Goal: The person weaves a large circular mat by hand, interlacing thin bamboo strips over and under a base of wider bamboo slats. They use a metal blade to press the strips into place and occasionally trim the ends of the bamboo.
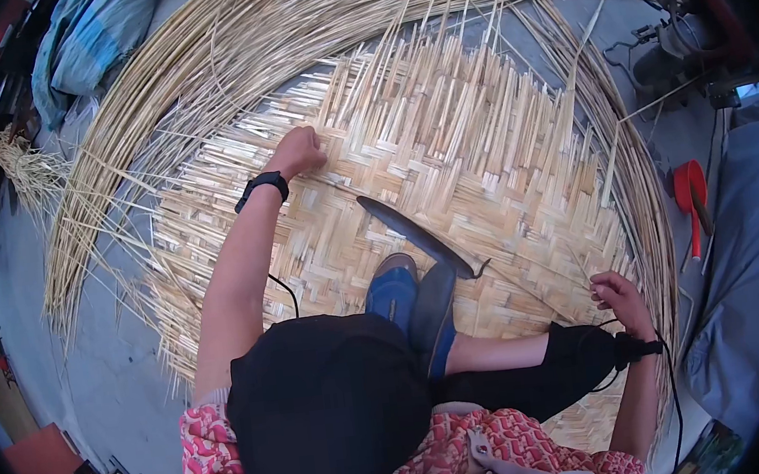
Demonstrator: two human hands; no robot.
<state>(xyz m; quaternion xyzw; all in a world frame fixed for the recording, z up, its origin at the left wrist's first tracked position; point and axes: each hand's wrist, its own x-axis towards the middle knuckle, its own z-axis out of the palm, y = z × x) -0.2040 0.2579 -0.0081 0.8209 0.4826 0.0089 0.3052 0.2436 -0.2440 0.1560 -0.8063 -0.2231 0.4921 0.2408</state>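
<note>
A woven mat (486,198) of pale split reeds lies on the floor, with loose strip ends along its far and left edges. My left hand (300,150), with a black watch at the wrist, is closed low over the weave at the upper left; what it grips is too small to name. At the mat's right side my right hand (621,297) is pinched at a thin reed strip that runs over the mat. A dark curved blade (416,235) rests on the mat between the hands, beside the blue shoes (392,296).
Long bundles of reeds (284,34) curve around the far and left sides, and another bundle (636,173) lines the right. A red scoop (691,190), dark metal equipment (666,59) and grey-blue cloth (743,263) are at the right. Blue sacking (96,45) is at the upper left.
</note>
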